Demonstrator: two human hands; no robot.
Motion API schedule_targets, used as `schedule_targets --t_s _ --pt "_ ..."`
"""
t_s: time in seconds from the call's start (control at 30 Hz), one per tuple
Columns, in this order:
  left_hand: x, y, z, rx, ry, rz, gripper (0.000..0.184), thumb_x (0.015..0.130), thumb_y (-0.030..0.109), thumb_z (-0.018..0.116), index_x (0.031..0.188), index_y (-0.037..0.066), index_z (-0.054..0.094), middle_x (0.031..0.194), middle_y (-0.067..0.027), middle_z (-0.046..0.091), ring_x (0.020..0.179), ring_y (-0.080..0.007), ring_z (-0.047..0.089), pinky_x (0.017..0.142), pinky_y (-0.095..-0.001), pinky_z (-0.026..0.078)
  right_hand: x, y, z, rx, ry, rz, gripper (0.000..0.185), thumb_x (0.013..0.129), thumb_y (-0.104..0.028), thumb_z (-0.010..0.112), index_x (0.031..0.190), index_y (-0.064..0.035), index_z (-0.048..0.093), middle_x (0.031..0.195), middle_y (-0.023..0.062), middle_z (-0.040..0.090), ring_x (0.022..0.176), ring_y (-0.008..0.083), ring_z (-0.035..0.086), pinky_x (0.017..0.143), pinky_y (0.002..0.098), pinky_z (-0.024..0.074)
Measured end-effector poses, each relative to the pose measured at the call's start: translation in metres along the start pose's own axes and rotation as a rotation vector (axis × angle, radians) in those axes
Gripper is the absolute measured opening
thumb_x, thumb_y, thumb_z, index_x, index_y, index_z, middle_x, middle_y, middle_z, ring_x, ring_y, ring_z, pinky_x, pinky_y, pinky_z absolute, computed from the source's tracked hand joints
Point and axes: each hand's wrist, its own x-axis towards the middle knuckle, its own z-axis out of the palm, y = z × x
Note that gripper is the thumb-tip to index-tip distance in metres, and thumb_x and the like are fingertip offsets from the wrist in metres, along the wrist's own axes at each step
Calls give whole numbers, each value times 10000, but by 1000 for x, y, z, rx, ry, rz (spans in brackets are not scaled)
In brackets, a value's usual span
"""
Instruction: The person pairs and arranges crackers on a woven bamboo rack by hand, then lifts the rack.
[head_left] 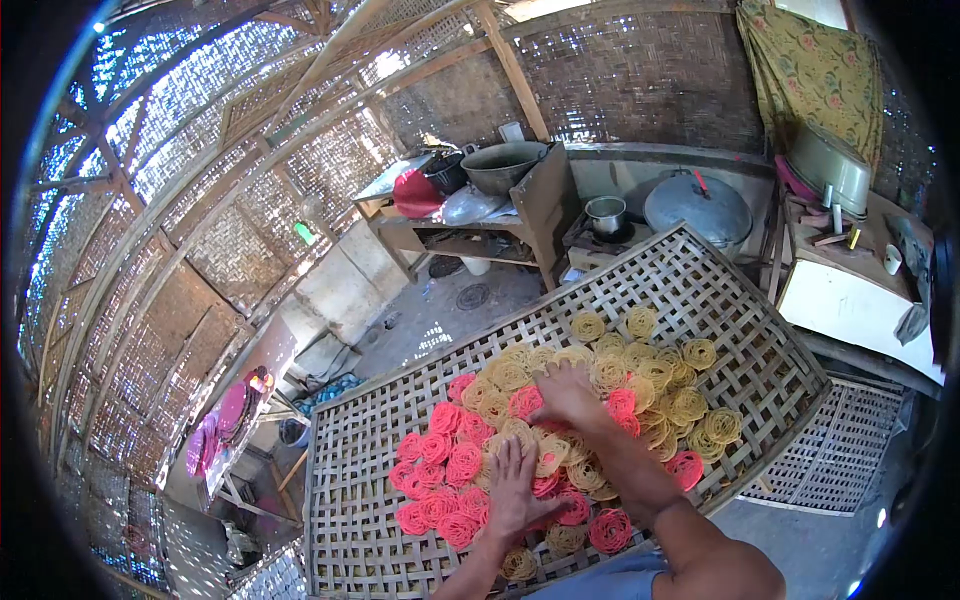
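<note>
A large woven bamboo tray (350, 480) lies in front of me, bearing many round coiled nests. Pink nests (463, 462) cluster on the left of the pile, and pale yellow nests (687, 403) spread over its middle and right. My left hand (515, 490) rests on the near part of the pile, fingers spread over pink and yellow nests. Farther forward, my right hand (566, 392) lies on the nests with its fingers apart, close to a pink one. Neither hand visibly grips a nest; what is beneath the palms is hidden.
Behind the tray stand a wooden bench (545, 215) with a large pot (502, 165), a small pot (607, 214) and a big lidded pan (697, 208). A cluttered table (850, 305) is at the right, above another woven tray (830, 445). Purple cloth (225, 420) hangs at the left.
</note>
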Motion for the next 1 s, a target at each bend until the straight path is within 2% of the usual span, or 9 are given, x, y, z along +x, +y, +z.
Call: schedule_targets --t_s 0.07,0.2,0.23,0.33,0.37,0.5,0.6,0.8,1.0 --pt "-1 4 -3 2 -41 -30 919 725 503 835 1478 104 491 1575 -227 370 1487 -409 290 1217 -537 230 -2 -11 1 -35 -19 -21 771 705 -521 838 1302 -90 610 1263 171 653 1172 339 608 975 508 453" --pt "5 -18 4 -163 151 -1 585 799 380 796 1291 94 661 1361 -199 613 1353 -350 508 1131 -507 363 6 -6 18 231 11 -61 641 712 -354 836 1248 -65 639 1204 179 674 1109 345 643 941 477 495" --pt "10 -12 -1 -164 289 -8 390 828 223 782 1177 61 715 1176 -150 719 1152 -280 667 1008 -425 493 5 -2 15 353 39 -100 607 727 -334 819 1235 -51 645 1184 183 683 1088 352 653 935 474 503" --pt "10 -10 5 -733 406 -374 306 856 97 762 1152 38 715 1082 -112 747 978 -200 712 874 -339 552 5 -2 -5 708 74 -198 524 778 -261 773 1225 -14 651 1121 182 709 1033 339 683 919 443 528" --pt "12 -14 0 -612 454 -367 285 880 57 757 1155 10 700 1046 -95 748 894 -146 699 792 -292 559 4 -4 -15 822 70 -229 499 796 -233 758 1226 -2 652 1099 179 717 1016 329 693 914 429 537" --pt "24 -19 -28 -671 581 -515 364 872 95 791 1183 -30 648 1062 -113 726 931 -167 692 838 -316 560 -6 -7 -40 1165 39 -342 434 857 -104 691 1278 -10 650 1078 120 731 965 202 686 897 339 541" --pt "33 -18 -38 -826 677 -445 398 881 74 775 1233 -25 618 1123 -101 705 975 -174 682 867 -312 552 -15 -13 -61 1110 100 -457 418 868 -103 693 1274 -11 655 1078 116 732 965 203 690 901 336 541" --pt "36 -29 -36 -945 670 -411 401 877 23 760 1248 -15 612 1142 -89 691 984 -166 676 886 -315 561 -29 -20 -87 1113 -54 -310 430 897 -241 742 1264 -30 669 1115 128 730 1028 207 690 925 340 533" --pt "43 -24 -53 -1218 805 -469 379 892 15 744 1245 -28 613 1100 -89 703 974 -162 680 878 -313 565 -27 -10 -71 663 176 -362 553 867 -406 782 1238 -9 681 1070 162 733 977 281 705 903 366 541"
